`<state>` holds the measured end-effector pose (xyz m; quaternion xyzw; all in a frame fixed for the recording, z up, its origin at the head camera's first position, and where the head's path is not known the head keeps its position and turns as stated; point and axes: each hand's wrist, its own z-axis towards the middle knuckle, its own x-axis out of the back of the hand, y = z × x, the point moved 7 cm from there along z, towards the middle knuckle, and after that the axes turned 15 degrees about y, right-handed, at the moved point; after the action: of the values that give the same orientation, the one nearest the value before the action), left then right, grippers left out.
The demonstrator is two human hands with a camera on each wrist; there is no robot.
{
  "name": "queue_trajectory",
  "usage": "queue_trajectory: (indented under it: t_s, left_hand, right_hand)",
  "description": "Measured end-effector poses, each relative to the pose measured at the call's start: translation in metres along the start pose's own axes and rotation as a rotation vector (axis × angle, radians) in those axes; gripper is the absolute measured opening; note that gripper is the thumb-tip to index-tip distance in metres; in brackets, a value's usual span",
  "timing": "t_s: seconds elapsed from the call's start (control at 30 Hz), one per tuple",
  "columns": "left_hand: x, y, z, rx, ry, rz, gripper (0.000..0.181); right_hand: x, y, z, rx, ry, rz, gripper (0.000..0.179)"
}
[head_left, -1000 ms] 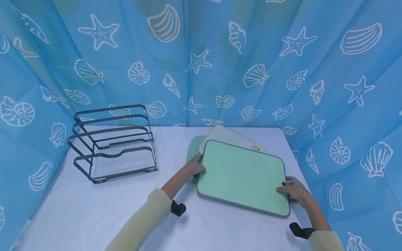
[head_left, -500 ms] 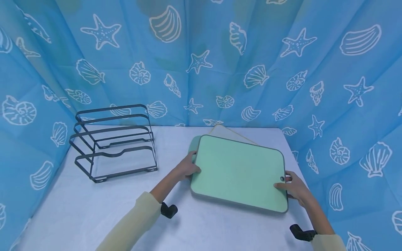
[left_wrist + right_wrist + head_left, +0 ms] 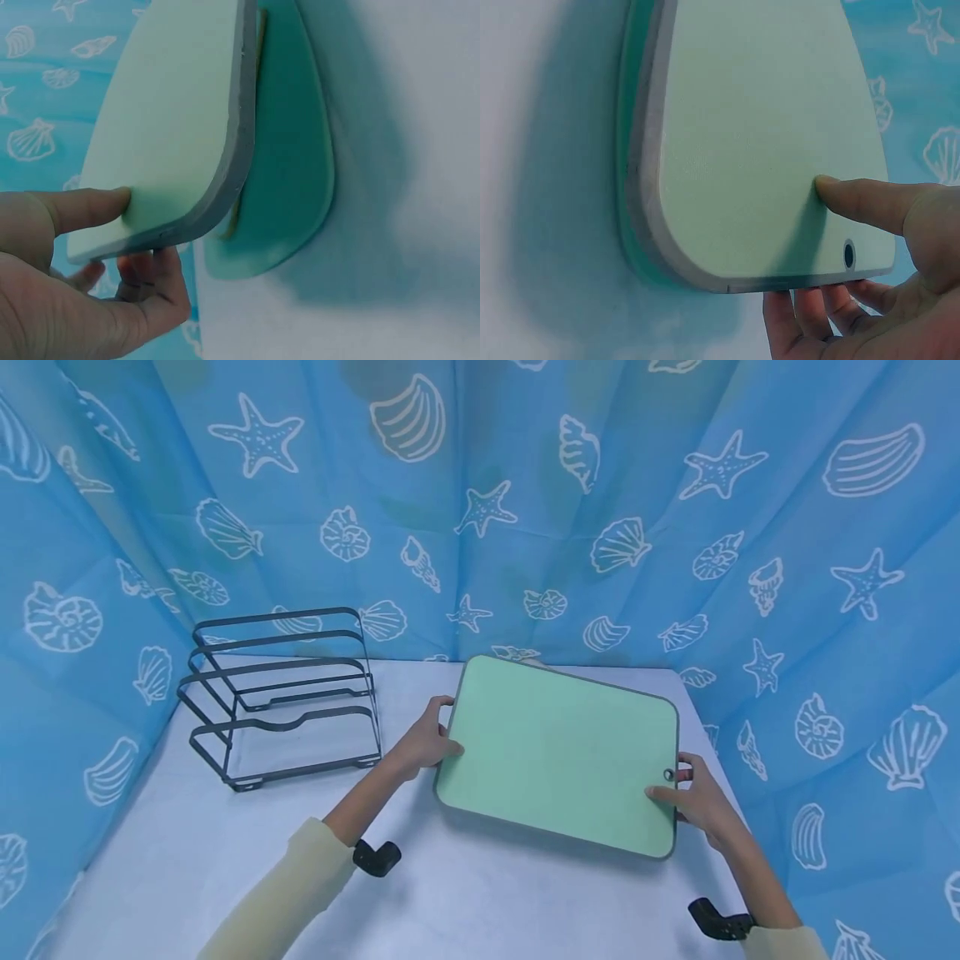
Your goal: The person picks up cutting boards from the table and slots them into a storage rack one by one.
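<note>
A light green cutting board [image 3: 558, 752] with a grey rim and a small hole near its right end is held up between both hands. My left hand [image 3: 426, 739] grips its left edge, thumb on the top face and fingers beneath. At the right edge, by the hole, my right hand [image 3: 697, 797] pinches it the same way. Under it, in the left wrist view, a darker green board [image 3: 296, 150] lies on the table, with the thin edge of another board [image 3: 238, 214] between them. Most of both is hidden in the head view.
A dark metal rack [image 3: 285, 727] with several upright loops stands on the white-covered table [image 3: 450, 893] at the left. A blue curtain [image 3: 517, 485] with white shells and starfish hangs behind and along both sides.
Both hands have raised the light green cutting board and moved it left and toward the back, the left side more. It now covers most of the boards beneath. The rack stays put.
</note>
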<state>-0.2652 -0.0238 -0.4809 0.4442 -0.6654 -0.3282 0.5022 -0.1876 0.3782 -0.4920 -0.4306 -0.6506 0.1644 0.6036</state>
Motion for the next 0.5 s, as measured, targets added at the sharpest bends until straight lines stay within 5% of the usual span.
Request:
queue_trajectory:
  t_s: [0.5]
  left_hand:
    - [0.051,0.022,-0.019,-0.065,0.053,-0.026,0.08]
  right_hand:
    - [0.005,-0.056,-0.019,0.139,0.094,0.026,0.088]
